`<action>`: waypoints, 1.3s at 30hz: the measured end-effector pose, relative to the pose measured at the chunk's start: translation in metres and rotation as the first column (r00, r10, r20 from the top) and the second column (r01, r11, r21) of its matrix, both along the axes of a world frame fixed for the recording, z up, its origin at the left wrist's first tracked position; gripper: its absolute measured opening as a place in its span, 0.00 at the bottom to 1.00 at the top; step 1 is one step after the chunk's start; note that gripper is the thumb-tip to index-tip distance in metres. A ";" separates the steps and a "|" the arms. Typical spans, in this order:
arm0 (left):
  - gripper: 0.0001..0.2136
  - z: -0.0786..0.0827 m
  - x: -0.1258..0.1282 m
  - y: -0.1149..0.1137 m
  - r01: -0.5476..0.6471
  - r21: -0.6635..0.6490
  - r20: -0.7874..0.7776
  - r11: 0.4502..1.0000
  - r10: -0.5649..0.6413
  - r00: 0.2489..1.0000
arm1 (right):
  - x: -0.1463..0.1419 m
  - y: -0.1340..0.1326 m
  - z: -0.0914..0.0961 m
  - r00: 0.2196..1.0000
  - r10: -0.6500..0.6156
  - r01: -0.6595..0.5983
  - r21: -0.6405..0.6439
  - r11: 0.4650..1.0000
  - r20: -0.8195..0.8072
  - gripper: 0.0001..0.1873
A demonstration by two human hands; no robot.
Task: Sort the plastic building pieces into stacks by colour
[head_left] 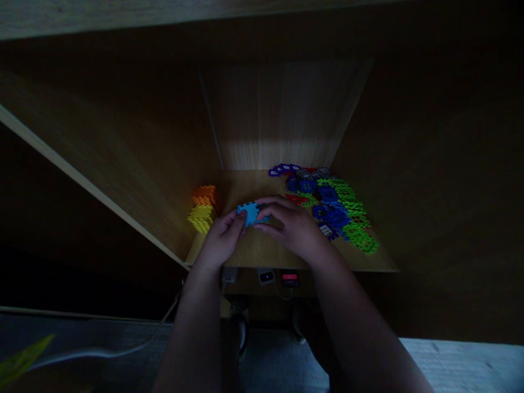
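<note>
A light blue interlocking plastic piece (pixel 250 213) sits between both hands over a small wooden desk (pixel 262 251). My left hand (pixel 223 239) pinches its left side and my right hand (pixel 292 225) grips its right side from above. An orange block cube (pixel 206 196) and a yellow block cube (pixel 200 218) stand at the desk's left edge, just left of my left hand. A loose heap of blue, green, purple and red flat pieces (pixel 333 207) lies to the right of my right hand.
The desk sits in a dim wooden alcove with side walls (pixel 135 164) close on both sides and a back panel (pixel 278 114). Small devices with lit displays (pixel 278 278) hang under the front edge. A cable (pixel 135 341) runs across the floor.
</note>
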State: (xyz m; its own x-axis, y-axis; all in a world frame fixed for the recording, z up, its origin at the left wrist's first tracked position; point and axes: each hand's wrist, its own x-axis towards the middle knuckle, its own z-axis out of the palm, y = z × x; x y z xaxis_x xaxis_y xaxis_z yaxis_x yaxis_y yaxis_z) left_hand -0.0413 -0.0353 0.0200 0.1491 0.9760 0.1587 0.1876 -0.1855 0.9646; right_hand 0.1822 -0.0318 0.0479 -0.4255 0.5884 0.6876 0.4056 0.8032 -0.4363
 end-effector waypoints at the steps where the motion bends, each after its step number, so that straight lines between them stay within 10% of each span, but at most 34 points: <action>1: 0.24 -0.001 0.000 0.000 0.001 -0.003 0.001 1.000 -0.001 1.000 | 0.001 0.000 0.001 1.000 0.008 -0.008 -0.007 1.000 -0.007 0.07; 15: 0.25 0.000 0.001 -0.001 0.005 -0.006 -0.060 1.000 -0.005 0.998 | 0.001 0.001 0.000 0.998 0.005 -0.008 -0.061 0.998 -0.060 0.11; 24: 0.15 0.000 0.005 0.005 -0.114 0.152 -0.191 0.982 0.142 0.971 | 0.010 0.012 -0.013 0.947 -0.308 0.280 -0.247 0.928 -0.087 0.12; 39: 0.13 0.004 0.007 0.004 -0.116 0.182 -0.326 0.976 0.171 0.930 | 0.001 0.012 -0.020 0.928 -0.372 0.364 -0.263 0.893 0.021 0.09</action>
